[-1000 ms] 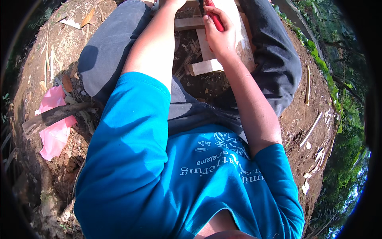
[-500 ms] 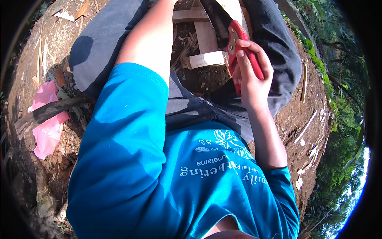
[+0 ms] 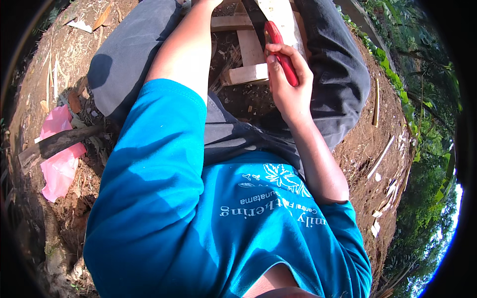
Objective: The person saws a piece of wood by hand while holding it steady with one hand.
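Observation:
My right hand (image 3: 292,85) is closed around the red handle of a hand saw (image 3: 275,36). The saw's dark blade points away from me and runs out at the top edge, along the left side of a pale wooden plank (image 3: 284,22). At the upper edge, only the near part of my left hand (image 3: 207,3) shows, and its fingers are cut off from view. Between my legs lie a wooden crossbar (image 3: 231,23), a flat wooden strip (image 3: 251,48) and a short block of pale wood (image 3: 246,74).
My bent legs in dark trousers frame the wood on both sides. A pink plastic sheet (image 3: 60,169) lies on the soil at the left under a dark branch (image 3: 64,143). Wood slivers (image 3: 381,158) litter the ground at the right, with green plants beyond.
My right hand and the saw have moved left and slightly away from me, and the handle has turned more edge-on. More of my left hand shows at the top.

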Available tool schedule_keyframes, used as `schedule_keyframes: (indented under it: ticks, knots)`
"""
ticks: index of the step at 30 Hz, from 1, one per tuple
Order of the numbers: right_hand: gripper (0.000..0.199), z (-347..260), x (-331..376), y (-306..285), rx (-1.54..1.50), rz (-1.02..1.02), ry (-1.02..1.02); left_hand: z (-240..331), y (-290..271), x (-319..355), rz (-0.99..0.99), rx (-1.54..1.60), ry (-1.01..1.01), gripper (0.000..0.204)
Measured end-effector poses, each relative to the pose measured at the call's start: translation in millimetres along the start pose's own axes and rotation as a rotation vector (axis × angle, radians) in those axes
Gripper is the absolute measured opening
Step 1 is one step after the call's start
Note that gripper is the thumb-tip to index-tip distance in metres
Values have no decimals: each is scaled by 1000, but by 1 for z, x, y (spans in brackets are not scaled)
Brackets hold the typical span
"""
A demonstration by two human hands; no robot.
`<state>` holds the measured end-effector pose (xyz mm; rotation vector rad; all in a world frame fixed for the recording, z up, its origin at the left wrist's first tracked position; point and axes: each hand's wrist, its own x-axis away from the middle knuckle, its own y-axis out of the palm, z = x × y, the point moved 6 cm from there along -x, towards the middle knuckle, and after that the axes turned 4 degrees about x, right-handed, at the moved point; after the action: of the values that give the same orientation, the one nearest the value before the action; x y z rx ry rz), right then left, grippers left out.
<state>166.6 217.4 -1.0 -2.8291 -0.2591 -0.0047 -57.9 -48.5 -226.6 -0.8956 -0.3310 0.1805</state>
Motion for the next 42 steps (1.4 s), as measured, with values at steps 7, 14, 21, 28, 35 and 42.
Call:
schedule_keyframes:
  ticks: [7, 14, 21, 28, 35, 42]
  knots:
    - [17, -11, 27, -23, -18, 51, 147, 61, -10, 25, -132, -222, 105, 69]
    - [15, -5, -38, 40, 101, 124, -131, 31, 2, -6, 33, -3, -58, 71]
    - [16, 3, -12, -1, -53, 91, 79, 72, -33, 30, -91, 78, -191, 76]
    - [15, -16, 46, -37, -30, 62, 235, 92, -43, 47, -163, -111, -90, 71]
    - [14, 3, -59, 23, 21, 169, -71, 40, -9, -8, -3, -66, 26, 72]
    - [16, 11, -71, 26, -12, 160, -39, 39, -30, 8, -7, 205, -279, 68]
